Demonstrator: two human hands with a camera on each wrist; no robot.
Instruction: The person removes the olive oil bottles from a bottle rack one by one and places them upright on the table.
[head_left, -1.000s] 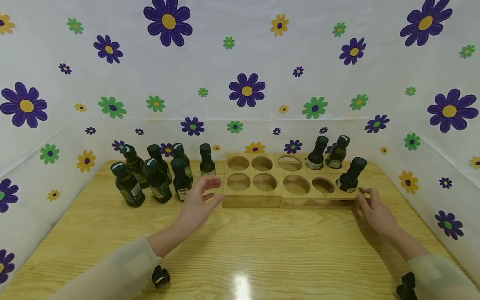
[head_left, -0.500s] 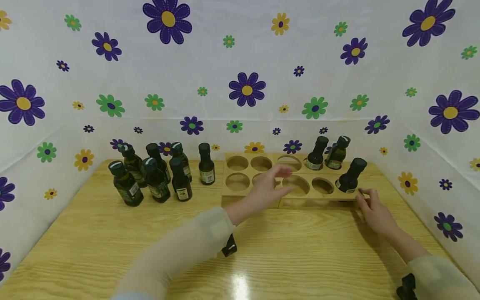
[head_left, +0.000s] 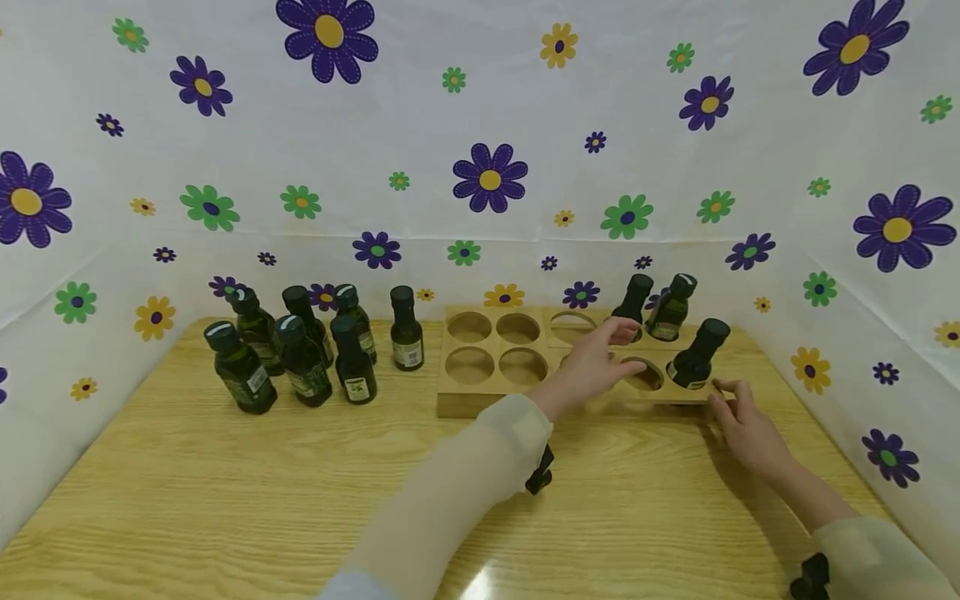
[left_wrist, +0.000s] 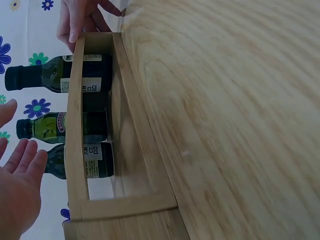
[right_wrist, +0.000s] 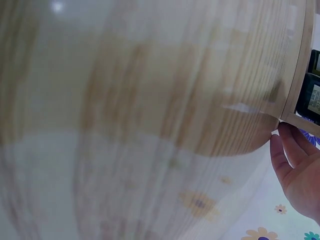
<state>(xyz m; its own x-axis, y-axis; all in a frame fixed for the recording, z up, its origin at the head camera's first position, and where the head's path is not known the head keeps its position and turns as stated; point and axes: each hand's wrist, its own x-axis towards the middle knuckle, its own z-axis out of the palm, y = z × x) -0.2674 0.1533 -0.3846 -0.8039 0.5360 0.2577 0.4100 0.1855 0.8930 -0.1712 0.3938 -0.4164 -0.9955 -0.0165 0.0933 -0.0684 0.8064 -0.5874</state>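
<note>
The head view looks forward and down over the pale wood-grained table (head_left: pixel 262 492), set back enough to include both far corners. The left-wrist view, turned sideways, looks from low and close along the front of the light wooden round-holed rack (left_wrist: pixel 75 125). The right-wrist view, also sideways, skims the tabletop. All three share the rack's right end and the bare right hand (head_left: pixel 753 429).

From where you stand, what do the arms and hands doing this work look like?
They are a person's. The left hand and right hand wear no gloves. The left sleeve and right sleeve are pale cream; the left shows light blue at the picture's bottom edge. A small black device shows at the left wrist, another at the right.
</note>
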